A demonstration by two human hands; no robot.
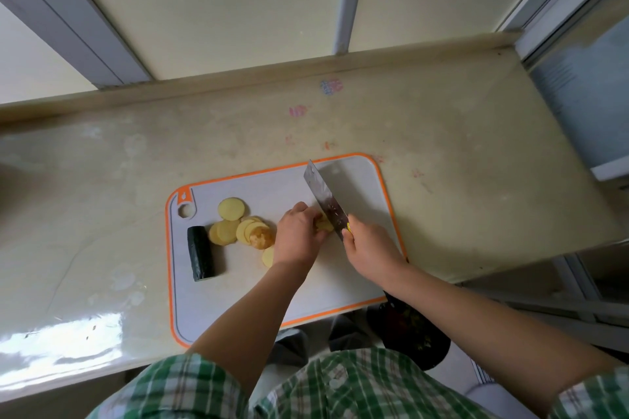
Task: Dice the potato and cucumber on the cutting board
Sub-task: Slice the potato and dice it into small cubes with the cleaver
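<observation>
A knife [325,201] is gripped by its handle in the right hand [369,248], with the fingers wrapped around it and the blade slanted over the middle of the cutting board [272,187]. A small piece of potato [323,224] is held down at the board's middle by the curled fingers of the left hand [297,236], just beside the blade. Round potato slices [231,208] are spread, partly overlapped, on the board's left half. A dark cucumber piece [200,253] is laid near the board's left edge. The board is set on a pale counter [442,163].
</observation>
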